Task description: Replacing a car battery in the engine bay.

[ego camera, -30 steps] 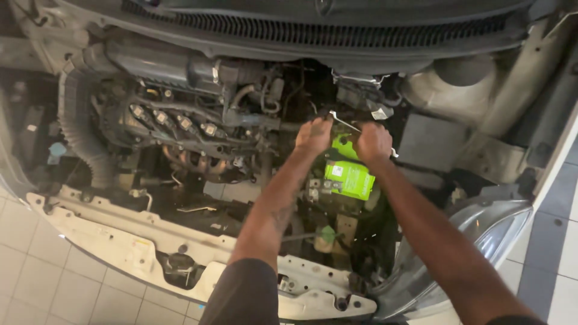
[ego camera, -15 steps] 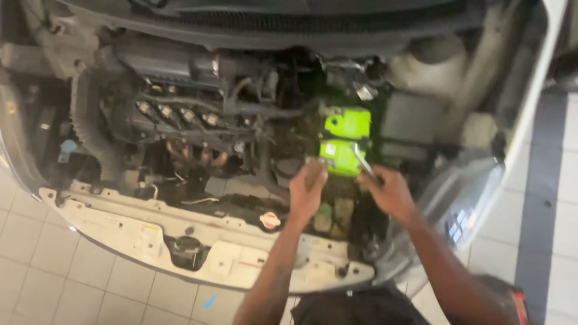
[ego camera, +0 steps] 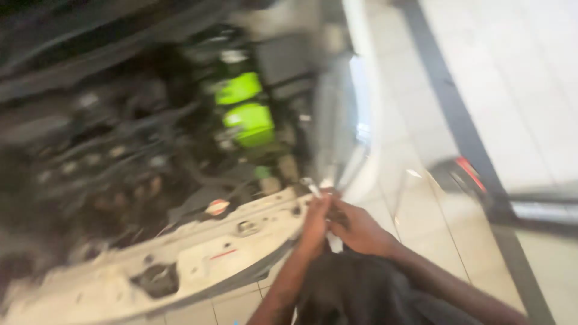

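The picture is blurred by motion. My left hand point(ego camera: 316, 224) and my right hand point(ego camera: 360, 230) are pressed together just off the front right corner of an open car engine bay. Both are closed around a slim silver metal tool point(ego camera: 311, 188), whose tip sticks up above my fingers. Up and to the left in the bay lies a bright green battery cover point(ego camera: 248, 120), well apart from my hands. The car's white front panel point(ego camera: 198, 256) runs just left of my left hand.
The dark engine point(ego camera: 102, 162) fills the left of the bay, with a red-and-white cap point(ego camera: 217, 206) near the front panel. The white fender point(ego camera: 355, 114) borders a pale tiled floor point(ego camera: 518, 78) crossed by a dark stripe. A dark low object with a red part point(ego camera: 466, 176) lies at the right.
My hands have drawn back from the green battery cover to the front corner of the car, with the tool still in them. The view has swung to the right, onto the floor.
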